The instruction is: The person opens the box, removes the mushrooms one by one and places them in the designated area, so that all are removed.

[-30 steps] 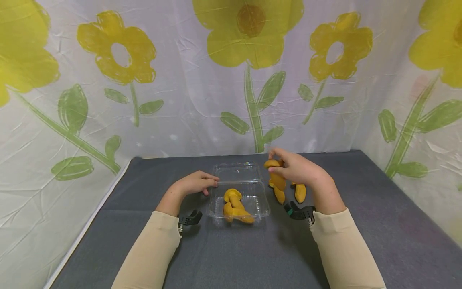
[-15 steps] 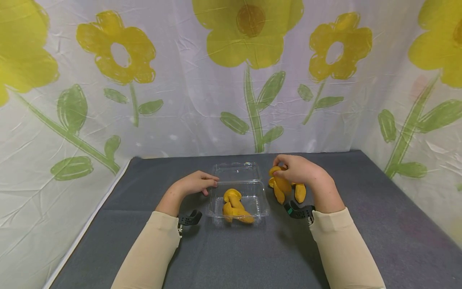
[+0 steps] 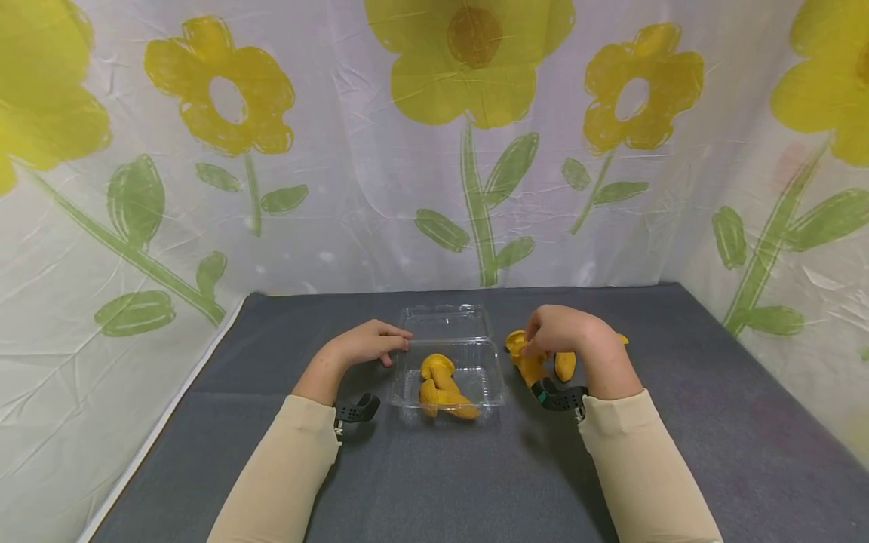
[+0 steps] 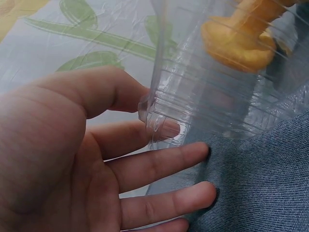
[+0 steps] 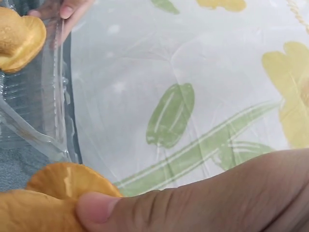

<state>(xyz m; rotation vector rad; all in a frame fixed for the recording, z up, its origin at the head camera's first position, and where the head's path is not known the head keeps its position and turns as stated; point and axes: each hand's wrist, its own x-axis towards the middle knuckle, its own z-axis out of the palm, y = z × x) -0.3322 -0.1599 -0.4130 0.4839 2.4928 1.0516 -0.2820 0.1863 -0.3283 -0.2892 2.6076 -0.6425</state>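
Note:
A clear plastic clamshell box [image 3: 485, 378] lies open at the middle of the table, with its lid [image 3: 444, 324] toward the back. Inside it are yellow-orange mushrooms [image 3: 440, 369]. My left hand [image 3: 363, 343] pinches the box's left corner between thumb and index finger; in the left wrist view the index fingertip [image 4: 169, 129] shows through the plastic and the other fingers are spread. To the right of the box, my right hand [image 3: 565, 332] grips a mushroom [image 3: 532, 369] low over the table. In the right wrist view the thumb [image 5: 99, 208] presses on that mushroom; the other fingers are hidden.
Another mushroom [image 3: 565, 366] lies beneath the right wrist, and a yellow piece [image 3: 622, 339] peeks out beyond it. A dark grey cloth [image 3: 434, 483] covers the table. Flower-printed white sheeting [image 3: 353, 226] hangs behind and on both sides.
My right hand has come down and slightly right with the mushroom, from above the table to low beside the box. The left hand and the box have stayed put.

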